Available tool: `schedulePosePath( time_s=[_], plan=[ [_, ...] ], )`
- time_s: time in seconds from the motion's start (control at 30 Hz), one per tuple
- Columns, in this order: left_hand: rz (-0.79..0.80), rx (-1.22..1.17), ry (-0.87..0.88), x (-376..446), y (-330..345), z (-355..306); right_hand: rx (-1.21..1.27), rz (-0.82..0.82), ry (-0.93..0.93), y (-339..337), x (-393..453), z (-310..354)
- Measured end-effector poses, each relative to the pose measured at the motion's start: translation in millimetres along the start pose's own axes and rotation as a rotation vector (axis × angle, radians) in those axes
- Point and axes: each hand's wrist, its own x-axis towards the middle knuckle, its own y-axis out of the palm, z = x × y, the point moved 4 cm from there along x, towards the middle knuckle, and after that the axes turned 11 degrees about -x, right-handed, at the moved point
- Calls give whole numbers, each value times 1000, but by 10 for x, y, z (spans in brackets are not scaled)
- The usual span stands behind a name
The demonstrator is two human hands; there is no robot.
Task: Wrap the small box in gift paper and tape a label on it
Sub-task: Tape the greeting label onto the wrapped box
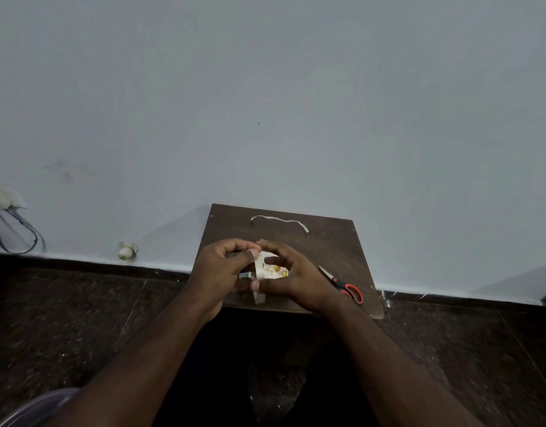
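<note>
Pale grey wall [265,103] fills the upper part of the head view, meeting a dark speckled floor [65,318] at a white skirting line. At 12 o'clock from the person, against the wall, stands a small dark wooden board [333,241].

Head view, findings:
- Small box [270,268], at the board's centre, is covered on its visible faces in pale gift paper printed with yellow shapes.
- Left hand [217,269], at 9 o'clock of the box, has fingers curled over the box's end, thumb pressing the paper.
- Right hand [295,277], at 3 o'clock, is curled round the other end, pinching the paper edge.
- A loose flap or tape tail hangs at 6 o'clock of the box; which it is cannot be told.
- Scissors [345,286], red-handled, lie at 4 o'clock, just beside the right hand.
- A white paper strip [279,221] lies at 12 o'clock, apart from the box.
- Cables [16,232] hang at the far left wall.

Assessment: wrapping appears largely done; end folds are probably being closed. No label is visible on the box; taping it seemingly remains.
</note>
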Motion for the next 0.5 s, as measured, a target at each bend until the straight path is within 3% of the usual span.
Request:
schedulePosePath(
  time_s=[0.5],
  plan=[
    [-18,-5,-25,-14,-36,11,99,-49,83,192,128,-177]
  ],
)
